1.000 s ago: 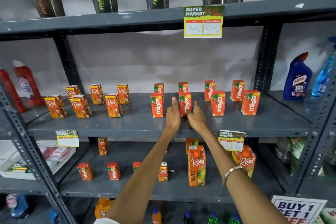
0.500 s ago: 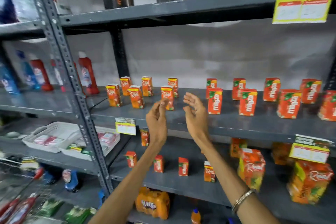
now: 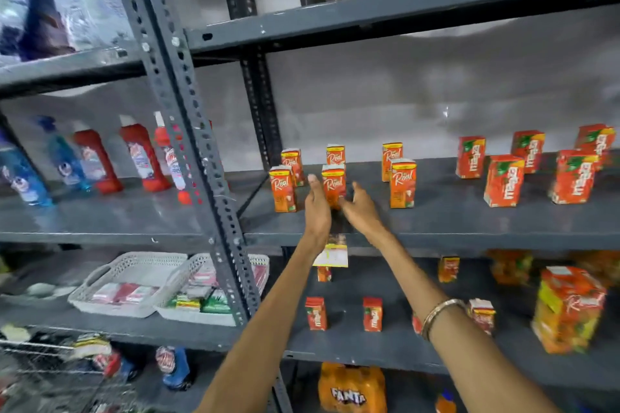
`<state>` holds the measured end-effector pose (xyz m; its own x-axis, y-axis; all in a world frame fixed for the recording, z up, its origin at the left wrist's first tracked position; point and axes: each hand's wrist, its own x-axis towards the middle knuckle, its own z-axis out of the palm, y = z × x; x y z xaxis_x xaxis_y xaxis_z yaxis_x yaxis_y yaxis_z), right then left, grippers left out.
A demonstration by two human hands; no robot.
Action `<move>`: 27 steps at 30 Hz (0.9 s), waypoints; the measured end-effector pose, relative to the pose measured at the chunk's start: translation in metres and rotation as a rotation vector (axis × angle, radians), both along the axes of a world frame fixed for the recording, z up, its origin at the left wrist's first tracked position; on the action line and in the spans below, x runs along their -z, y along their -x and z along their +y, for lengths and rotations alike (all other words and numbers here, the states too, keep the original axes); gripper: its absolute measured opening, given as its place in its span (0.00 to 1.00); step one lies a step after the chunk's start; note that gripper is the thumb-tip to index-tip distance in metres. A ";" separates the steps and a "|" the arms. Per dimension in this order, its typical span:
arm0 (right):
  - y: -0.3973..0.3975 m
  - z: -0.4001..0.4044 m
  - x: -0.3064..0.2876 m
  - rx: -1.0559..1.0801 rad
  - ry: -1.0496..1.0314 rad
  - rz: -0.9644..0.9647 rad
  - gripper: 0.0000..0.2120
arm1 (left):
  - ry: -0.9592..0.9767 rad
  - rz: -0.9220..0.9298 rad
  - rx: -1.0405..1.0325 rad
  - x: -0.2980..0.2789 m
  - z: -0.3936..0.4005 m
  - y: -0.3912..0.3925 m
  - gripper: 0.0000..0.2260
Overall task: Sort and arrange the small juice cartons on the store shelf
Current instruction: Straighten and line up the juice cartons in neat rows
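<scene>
Two hands: both reach to the middle shelf (image 3: 436, 231), one on each side of a front-row Real carton (image 3: 333, 185).
Left hand (image 3: 317, 208): fingers together and pointing up, just left of that carton; whether they touch it I cannot tell.
Right hand (image 3: 360, 208): loosely spread at the carton's lower right corner, nothing gripped.
Task's thing: six Real cartons stand upright in two loose rows at the shelf's left end; the Maaza cartons (image 3: 503, 180) stand well apart to the right.
Risk, tipping: the cartons are tall and narrow, so a push high on the side would likely topple one.
Risk, neighbours: the left front carton (image 3: 282, 189) is just beside the left hand, and the back-row carton (image 3: 335, 154) stands close behind; a wide sweep could knock either over.
Risk, edge: pulling forward too far could drop a carton onto the lower shelf (image 3: 369, 345).
Risk, blur: the picture is smeared, suggesting quick motion, which makes a clumsy touch likelier.
</scene>
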<state>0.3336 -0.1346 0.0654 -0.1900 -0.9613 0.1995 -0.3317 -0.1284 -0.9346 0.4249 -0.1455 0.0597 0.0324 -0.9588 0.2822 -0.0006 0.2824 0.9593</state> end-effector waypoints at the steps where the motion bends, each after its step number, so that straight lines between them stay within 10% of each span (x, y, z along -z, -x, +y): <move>1: -0.007 -0.005 0.005 -0.001 0.011 0.025 0.19 | -0.027 -0.018 0.040 0.003 -0.006 -0.006 0.27; 27: -0.024 -0.026 0.006 -0.001 -0.022 0.154 0.21 | -0.093 -0.015 0.201 0.002 -0.037 -0.024 0.30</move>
<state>0.3579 -0.1603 0.0593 -0.1581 -0.9658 0.2055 -0.4710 -0.1091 -0.8754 0.4493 -0.1825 0.0576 -0.1654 -0.9675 0.1912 0.0320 0.1885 0.9816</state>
